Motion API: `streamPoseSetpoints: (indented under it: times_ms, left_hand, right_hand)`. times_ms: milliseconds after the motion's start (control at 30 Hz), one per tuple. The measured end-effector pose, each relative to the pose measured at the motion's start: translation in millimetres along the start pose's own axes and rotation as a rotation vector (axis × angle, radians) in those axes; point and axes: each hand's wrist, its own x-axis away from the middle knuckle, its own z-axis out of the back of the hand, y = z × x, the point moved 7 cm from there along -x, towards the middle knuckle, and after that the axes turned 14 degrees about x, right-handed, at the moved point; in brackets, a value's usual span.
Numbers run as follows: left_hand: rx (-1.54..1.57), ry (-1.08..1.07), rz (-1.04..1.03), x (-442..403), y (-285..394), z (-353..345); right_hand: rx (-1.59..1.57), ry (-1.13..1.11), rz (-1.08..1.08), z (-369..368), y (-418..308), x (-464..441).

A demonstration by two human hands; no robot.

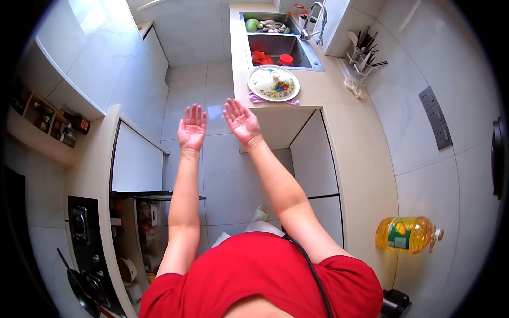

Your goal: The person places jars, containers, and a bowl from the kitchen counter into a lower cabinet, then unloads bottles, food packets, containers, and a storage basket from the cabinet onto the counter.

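Both arms reach forward over the tiled floor, palms turned up. My left hand (192,128) is flat with its fingers stretched out, and nothing lies on it. To its right, my right hand (242,123) is also open and bare, its fingers extended. Nearest to the right hand is a white lid (262,84) with a flower pattern and a knob, at the front end of the sink counter. A purple cloth (256,98) shows beneath that lid. Neither hand touches anything.
Behind the lid, a double sink (316,62) holds vegetables, a red bag (260,58) and a red-capped jar (285,60). An oil bottle (416,235) is on the right counter (352,153). At left are a gas stove (79,212), a pan (79,289) and an open drawer (151,233).
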Motion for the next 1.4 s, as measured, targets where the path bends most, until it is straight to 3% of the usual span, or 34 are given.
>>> streamPoseSetpoints:
  times_ms: [133, 300, 467, 833, 1067, 1133, 1400]
  left_hand:
    - [0.002, 0.042, 0.039, -50.1, -71.6, 11.4]
    - [-0.099, 0.284, 0.106, -112.7, -143.6, 37.1]
    - [-0.308, 0.402, 0.255, -188.3, -180.9, 76.5]
    - [-0.749, 0.684, 0.525, -293.6, -215.3, 123.3]
    - [-0.945, 0.636, 0.619, -303.6, -226.0, 127.1]
    - [-0.974, 0.633, 0.592, -303.6, -225.7, 127.4]
    - [-0.976, 0.490, 0.544, -286.0, -236.8, 120.8]
  right_hand:
    - [0.015, 0.032, 0.081, 26.4, -83.0, -12.4]
    - [0.039, 0.104, 0.167, 59.3, -166.5, -37.3]
    - [0.082, 0.312, 0.208, 102.5, -220.5, -78.4]
    - [0.519, 0.739, -0.022, 174.2, -275.3, -147.9]
    - [0.695, 0.681, -0.105, 160.9, -280.1, -162.0]
    - [0.867, 0.648, -0.126, 152.5, -282.0, -164.1]
    - [1.032, 0.586, -0.236, 143.2, -287.7, -155.3]
